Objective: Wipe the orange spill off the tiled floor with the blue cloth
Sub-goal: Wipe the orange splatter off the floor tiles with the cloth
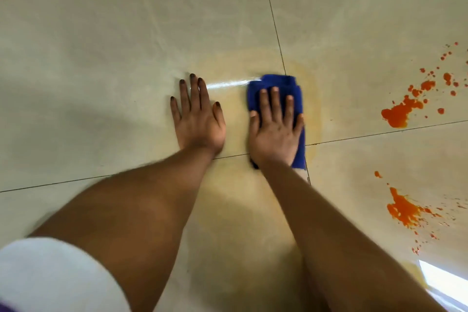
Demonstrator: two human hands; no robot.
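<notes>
A folded blue cloth [276, 81] lies on the beige tiled floor [126, 33] near where four tiles meet. My right hand [274, 129] presses flat on top of it, fingers spread, covering most of the cloth. My left hand [198, 119] rests flat on the bare tile just left of it, fingers apart, holding nothing. A pale yellowish smear [312, 99] rings the cloth. Thick orange spill patches lie to the right: one [398, 113] at mid height and another [404, 209] lower down, each with small splatter drops around it.
Dark grout lines [273, 18] cross the floor beside the cloth. A white sleeve [50, 278] shows at the bottom left. A bright patch of light [443, 281] falls on the floor at the bottom right.
</notes>
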